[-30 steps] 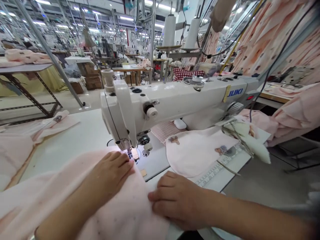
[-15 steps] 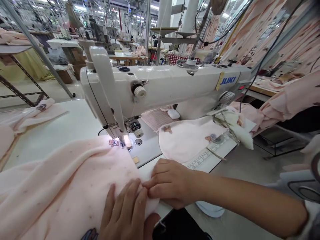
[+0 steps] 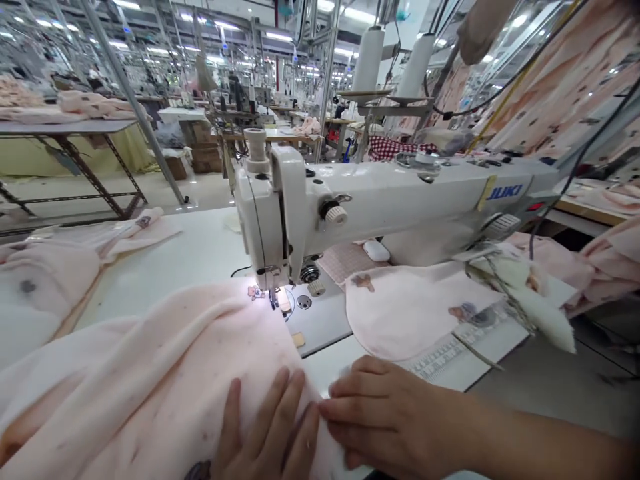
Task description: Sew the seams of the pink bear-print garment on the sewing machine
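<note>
Pale pink fabric (image 3: 200, 373) with small bear prints lies over the left and front of the sewing table, its edge running under the needle of a white sewing machine (image 3: 400, 200). My left hand (image 3: 273, 430) rests flat on this fabric, fingers spread, close to its right edge. Beside it, my right hand (image 3: 395, 413) has its fingers closed on the fabric edge; the thumb is mostly hidden. Lamplight falls on the presser foot (image 3: 273, 298), where the fabric's far corner sits.
A rounded pink fabric piece (image 3: 400, 307) lies right of the needle, over a printed ruler (image 3: 435, 357). Cream scraps (image 3: 535, 293) hang at the table's right end. More pink fabric (image 3: 55, 280) is bunched at left. Thread cones (image 3: 369, 60) stand behind the machine.
My view has swung left and up, so the machine appears farther right. My left fingers are spread a little wider. Both hands stay at the fabric edge, and the fabric's corner remains at the needle.
</note>
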Demonstrator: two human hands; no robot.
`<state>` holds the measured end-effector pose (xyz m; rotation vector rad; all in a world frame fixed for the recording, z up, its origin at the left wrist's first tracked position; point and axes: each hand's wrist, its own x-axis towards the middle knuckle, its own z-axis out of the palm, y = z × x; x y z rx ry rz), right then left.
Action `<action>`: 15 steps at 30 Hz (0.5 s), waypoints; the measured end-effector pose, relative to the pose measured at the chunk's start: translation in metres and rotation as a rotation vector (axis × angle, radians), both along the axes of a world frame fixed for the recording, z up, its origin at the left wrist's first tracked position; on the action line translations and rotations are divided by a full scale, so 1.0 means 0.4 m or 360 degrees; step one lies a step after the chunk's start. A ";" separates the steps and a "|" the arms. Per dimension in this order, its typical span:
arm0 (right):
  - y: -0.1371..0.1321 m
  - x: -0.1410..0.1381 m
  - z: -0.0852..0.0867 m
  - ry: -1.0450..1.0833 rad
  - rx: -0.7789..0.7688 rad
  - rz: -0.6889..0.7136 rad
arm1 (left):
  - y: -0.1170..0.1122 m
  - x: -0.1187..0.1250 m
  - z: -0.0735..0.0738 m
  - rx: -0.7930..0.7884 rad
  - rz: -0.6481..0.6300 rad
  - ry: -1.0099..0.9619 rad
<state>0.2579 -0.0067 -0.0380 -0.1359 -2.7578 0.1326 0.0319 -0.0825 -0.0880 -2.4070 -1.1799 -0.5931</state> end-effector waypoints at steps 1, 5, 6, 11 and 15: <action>0.008 -0.008 -0.002 -0.0012 -0.0009 -0.0013 | 0.015 -0.016 0.011 0.0016 -0.0060 0.0088; 0.057 -0.049 -0.012 -0.0047 0.0029 -0.0061 | 0.074 -0.072 0.062 -0.0127 -0.0112 0.0247; 0.071 -0.059 -0.013 -0.0049 0.0042 -0.0073 | 0.089 -0.083 0.072 -0.0214 -0.0083 0.0234; 0.142 -0.111 -0.019 -0.0047 0.0019 -0.0198 | 0.171 -0.130 0.089 -0.0660 -0.0042 0.0093; 0.180 -0.148 -0.025 -0.0084 0.0026 -0.0439 | 0.241 -0.165 0.096 -0.0743 -0.0072 -0.0066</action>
